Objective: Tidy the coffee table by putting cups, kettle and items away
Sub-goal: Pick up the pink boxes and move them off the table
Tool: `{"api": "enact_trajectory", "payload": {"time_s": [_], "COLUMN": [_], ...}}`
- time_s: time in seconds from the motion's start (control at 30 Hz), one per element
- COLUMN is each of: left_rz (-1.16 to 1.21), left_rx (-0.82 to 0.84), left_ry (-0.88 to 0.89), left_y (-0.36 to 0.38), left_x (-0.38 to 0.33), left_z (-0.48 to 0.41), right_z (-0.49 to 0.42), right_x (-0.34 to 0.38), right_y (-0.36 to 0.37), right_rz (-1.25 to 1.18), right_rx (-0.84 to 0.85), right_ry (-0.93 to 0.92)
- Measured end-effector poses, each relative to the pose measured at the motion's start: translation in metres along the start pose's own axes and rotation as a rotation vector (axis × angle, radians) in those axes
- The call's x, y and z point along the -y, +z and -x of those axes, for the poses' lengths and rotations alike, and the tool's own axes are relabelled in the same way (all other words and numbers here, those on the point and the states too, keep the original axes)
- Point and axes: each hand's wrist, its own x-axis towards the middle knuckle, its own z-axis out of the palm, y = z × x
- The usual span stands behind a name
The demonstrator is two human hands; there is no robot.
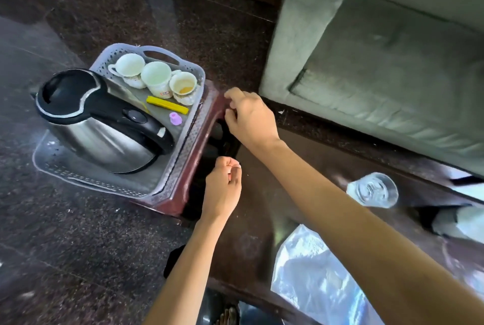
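a pale perforated basket (183, 145) sits on a dark red stool (195, 164) at the end of the glass-topped desk (262, 233), its left half overhanging the stool above the dark speckled floor (78, 246). the stool's right edge is just beside the desk's end, with a dark gap between them where both hands work. to the right, the grey sofa (379, 62) runs close along the desk's far edge, leaving only a narrow strip of floor. to the left and front of the basket the floor is open.

in the basket the steel kettle (104, 125) with its black lid and handle fills the near half, tilted in this view. three white cups (156, 80) stand in a touching row against the far wall; the right one has brownish dregs. a yellow stick (167, 105) and a small lilac cap (175, 118) lie between cups and kettle handle.

the left grip (222, 188) is curled almost closed, thumb against the forefinger, hovering beside the stool's near right edge; whether it pinches anything cannot be told. the right grip (248, 117) is loosely bent, fingertips at the stool's far right corner, touching or nearly touching the rim; it is not clearly closed on anything.

on the desk a clear glass (372, 189) stands apart near the far edge, and a clear plastic bag (314, 272) lies nearer.
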Motion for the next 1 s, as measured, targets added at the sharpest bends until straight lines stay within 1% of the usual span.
{"api": "enact_trajectory", "payload": {"time_s": [0.27, 0.33, 0.47, 0.57, 0.77, 0.87, 1.0], "left_rz": [-0.105, -0.148, -0.126, -0.173, -0.235, -0.253, -0.307], "left_rx": [0.145, 0.214, 0.363, 0.412, 0.557, 0.590, 0.623], "left_ry": [0.130, 0.158, 0.104, 0.143, 0.176, 0.207, 0.215], "left_y": [0.052, 0.076, 0.125, 0.162, 0.226, 0.263, 0.309], "left_x": [-0.011, -0.015, -0.025, -0.030, -0.038, -0.046, -0.054], "left_z": [0.065, 0.086, 0.129, 0.160, 0.210, 0.234, 0.258], "right_z": [0.135, 0.175, 0.255, 0.313, 0.404, 0.443, 0.482], "right_x": [-0.077, -0.096, -0.131, -0.154, -0.202, -0.228, -0.264], "right_y": [-0.040, -0.048, -0.061, -0.072, -0.084, -0.090, -0.103], "right_rz": [0.015, 0.028, 0.048, 0.067, 0.076, 0.093, 0.104], "right_rx": [-0.122, -0.139, -0.135, -0.130, -0.131, -0.130, -0.193], "right_ry": [0.301, 0.366, 0.530, 0.649, 0.826, 0.895, 0.978]}}
